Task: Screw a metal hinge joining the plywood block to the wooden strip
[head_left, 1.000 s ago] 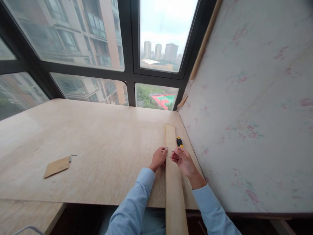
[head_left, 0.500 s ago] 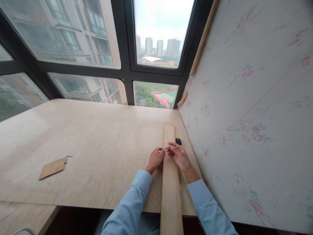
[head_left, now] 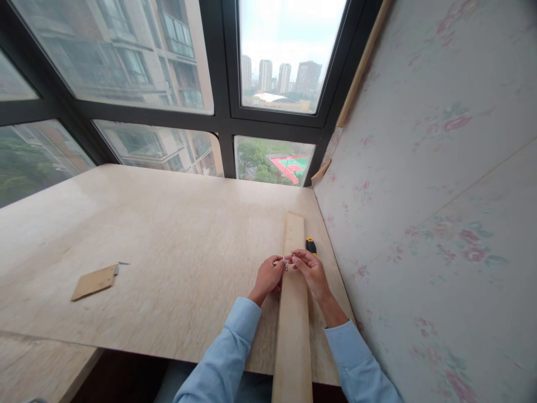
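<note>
A long pale wooden board (head_left: pixel 292 330) runs away from me over the table and sticks out past its front edge. At the board's left edge, my left hand (head_left: pixel 267 276) is closed, its thumb and fingers pinching a small shiny metal piece (head_left: pixel 286 267) whose exact kind is too small to tell. Over the board, close by that piece, my right hand (head_left: pixel 313 274) has thumb and forefinger pressed together; what is between them is too tiny to name. Just beyond the right hand lies a black and yellow handle (head_left: pixel 311 246), partly hidden.
On the left of the marble-patterned table (head_left: pixel 180 268) lies a small brown panel (head_left: pixel 94 283) with a thin metal piece (head_left: pixel 119 267) at its corner. A flowered wall (head_left: pixel 419 235) bounds the right side. Dark-framed windows (head_left: pixel 229 129) stand behind the table.
My view has turned slightly, so the scene sits a little further right. Both hands stay together over the board, with the right fingers shifted slightly around the small metal piece.
</note>
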A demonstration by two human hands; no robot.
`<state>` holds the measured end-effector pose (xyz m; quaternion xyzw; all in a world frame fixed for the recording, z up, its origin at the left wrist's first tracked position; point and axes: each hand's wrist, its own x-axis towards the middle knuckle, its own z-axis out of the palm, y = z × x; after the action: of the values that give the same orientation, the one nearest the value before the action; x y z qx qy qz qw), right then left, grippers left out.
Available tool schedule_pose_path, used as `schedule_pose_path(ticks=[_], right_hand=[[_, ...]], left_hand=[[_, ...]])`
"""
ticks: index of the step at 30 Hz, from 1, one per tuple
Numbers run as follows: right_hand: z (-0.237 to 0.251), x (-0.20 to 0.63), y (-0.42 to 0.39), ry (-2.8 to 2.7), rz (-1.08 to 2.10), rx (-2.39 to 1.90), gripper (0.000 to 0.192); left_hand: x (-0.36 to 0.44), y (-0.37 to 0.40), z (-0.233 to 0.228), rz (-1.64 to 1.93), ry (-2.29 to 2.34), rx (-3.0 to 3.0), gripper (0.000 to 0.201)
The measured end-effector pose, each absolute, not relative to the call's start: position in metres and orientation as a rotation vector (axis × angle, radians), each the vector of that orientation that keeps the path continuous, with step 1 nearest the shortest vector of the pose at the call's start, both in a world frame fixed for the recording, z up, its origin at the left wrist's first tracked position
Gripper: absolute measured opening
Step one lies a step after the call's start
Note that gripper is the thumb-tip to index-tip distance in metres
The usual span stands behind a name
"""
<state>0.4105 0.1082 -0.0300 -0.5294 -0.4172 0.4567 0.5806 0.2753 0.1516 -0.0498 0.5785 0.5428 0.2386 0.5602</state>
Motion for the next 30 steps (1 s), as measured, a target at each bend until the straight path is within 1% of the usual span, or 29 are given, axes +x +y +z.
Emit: schedule_pose_path(ticks=[4, 9, 11, 16, 21, 26, 30], right_hand=[[-0.033, 0.414, 0.109, -1.038, 1.058, -1.255, 0.033], [-0.036, 0.415, 0.109, -1.131, 0.902, -1.36, 0.031], [-0.036, 0.415, 0.109, -1.128, 0.882, -1.379, 0.03], [-0.034, 0.418, 0.109, -1.1, 1.041, -1.436, 0.03], [-0.036, 0.421, 0.107, -1.161, 1.08, -1.493, 0.023], [-0.039, 0.421, 0.106, -1.342, 0.992, -1.509, 0.019], [-0.041, 0.422, 0.107, -1.515, 0.818, -1.526, 0.014]], left_hand=[[0.275, 0.151, -0.049, 0.563, 1.29, 1.369, 0.039], [0.274, 0.151, -0.048, 0.572, 1.261, 1.355, 0.042], [0.274, 0.151, -0.048, 0.563, 1.264, 1.333, 0.04], [0.274, 0.151, -0.048, 0.551, 1.254, 1.303, 0.036], [0.273, 0.15, -0.052, 0.557, 1.223, 1.307, 0.037], [0.272, 0.15, -0.052, 0.551, 1.221, 1.307, 0.038], [0.272, 0.151, -0.049, 0.543, 1.209, 1.285, 0.038]])
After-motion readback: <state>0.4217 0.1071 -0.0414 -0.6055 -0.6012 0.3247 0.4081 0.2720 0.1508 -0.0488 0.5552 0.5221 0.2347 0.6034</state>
